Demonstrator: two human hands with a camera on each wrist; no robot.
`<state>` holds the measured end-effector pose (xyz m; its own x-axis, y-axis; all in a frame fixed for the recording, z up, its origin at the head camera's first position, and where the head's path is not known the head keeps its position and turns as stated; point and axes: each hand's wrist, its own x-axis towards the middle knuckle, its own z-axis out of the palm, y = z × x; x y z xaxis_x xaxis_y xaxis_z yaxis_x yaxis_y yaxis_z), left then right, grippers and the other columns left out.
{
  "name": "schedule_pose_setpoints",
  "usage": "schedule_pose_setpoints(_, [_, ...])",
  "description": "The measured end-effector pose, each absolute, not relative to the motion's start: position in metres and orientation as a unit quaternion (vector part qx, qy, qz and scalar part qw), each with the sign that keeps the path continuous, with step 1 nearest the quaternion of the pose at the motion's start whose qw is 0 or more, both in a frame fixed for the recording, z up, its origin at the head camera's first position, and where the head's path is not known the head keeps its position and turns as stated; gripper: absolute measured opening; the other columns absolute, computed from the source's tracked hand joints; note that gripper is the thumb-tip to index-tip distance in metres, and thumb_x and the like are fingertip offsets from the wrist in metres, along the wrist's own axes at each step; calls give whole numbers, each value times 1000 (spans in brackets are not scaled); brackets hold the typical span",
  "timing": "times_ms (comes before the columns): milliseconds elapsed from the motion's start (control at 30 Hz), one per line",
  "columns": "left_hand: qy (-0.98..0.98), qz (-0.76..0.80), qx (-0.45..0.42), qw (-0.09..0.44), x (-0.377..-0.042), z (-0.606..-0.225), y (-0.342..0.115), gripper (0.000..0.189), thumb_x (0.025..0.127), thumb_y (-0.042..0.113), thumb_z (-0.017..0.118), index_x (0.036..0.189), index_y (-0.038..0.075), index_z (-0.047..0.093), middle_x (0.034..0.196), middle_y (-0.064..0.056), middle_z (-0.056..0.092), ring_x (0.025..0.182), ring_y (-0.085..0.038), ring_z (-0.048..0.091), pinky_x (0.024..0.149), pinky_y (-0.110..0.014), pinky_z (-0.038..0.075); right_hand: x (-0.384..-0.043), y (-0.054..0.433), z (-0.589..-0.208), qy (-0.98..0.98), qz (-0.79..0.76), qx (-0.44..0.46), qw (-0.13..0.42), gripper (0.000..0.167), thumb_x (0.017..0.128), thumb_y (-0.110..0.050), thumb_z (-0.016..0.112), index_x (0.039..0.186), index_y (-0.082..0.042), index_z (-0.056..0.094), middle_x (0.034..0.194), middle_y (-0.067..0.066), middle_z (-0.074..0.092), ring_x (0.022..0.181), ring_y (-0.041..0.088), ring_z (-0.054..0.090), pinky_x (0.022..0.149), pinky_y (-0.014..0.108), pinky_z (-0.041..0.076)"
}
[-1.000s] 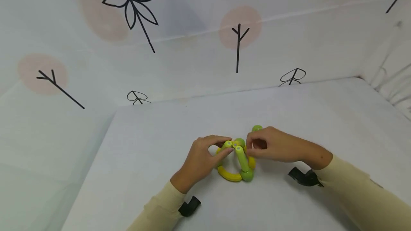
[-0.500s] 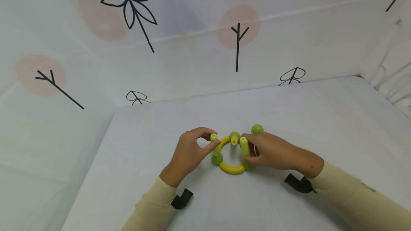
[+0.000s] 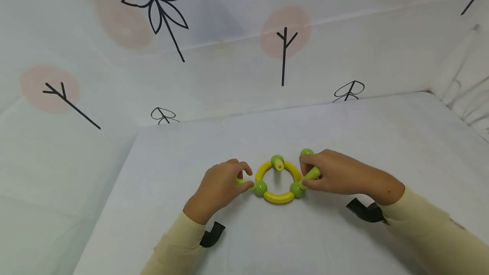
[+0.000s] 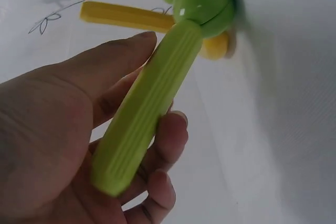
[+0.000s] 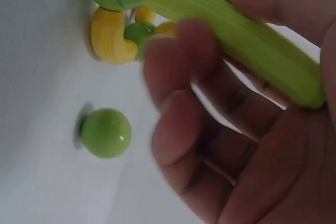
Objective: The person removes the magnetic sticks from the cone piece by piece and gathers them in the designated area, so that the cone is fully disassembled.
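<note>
While the yellow ring [image 3: 278, 181] lies flat, each hand [image 3: 217, 188] [image 3: 334, 175] grips a green rod [image 4: 144, 108] [image 5: 236, 30] splayed outward; loose ball [image 5: 105, 132] just beyond.

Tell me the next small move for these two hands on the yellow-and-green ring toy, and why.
Probably lay both sticks flat and let go. The left hand grips a light green ribbed plastic stick and the right hand grips another, each joined to a green ball on the yellow curved-piece ring, which lies on the white table. A loose green ball sits beside the right hand.
</note>
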<state>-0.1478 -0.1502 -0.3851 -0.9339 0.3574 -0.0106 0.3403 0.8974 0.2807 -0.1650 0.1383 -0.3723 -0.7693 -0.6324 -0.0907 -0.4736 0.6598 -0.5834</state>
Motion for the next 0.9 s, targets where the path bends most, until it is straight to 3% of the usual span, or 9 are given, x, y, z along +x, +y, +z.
schedule_pose_setpoints(267, [978,105,172,50,-145,-401,-141,38,88,58,68,90,20,72,79,7,65,57,-8,48,53,-24,38,-166,138,-375,912,-211,-287,203,16,86,-18,76,87,-23,61,74,-12,60,68,7,52,62,23,45])
schedule_pose_setpoints(633, [973,141,159,90,-150,-406,-143,36,86,57,70,84,22,67,77,10,61,65,-9,51,58,-25,42,-171,141,-393,915,-186,-279,224,19,85,-19,79,86,-22,61,74,-10,56,68,7,49,64,24,42])
schedule_pose_setpoints(900, [971,153,148,106,-151,-408,-147,34,86,56,71,83,22,65,74,9,58,64,-11,51,59,-26,41,-173,138,-398,913,-186,-297,206,21,84,-14,79,83,-22,59,71,-9,52,67,7,46,63,23,40])
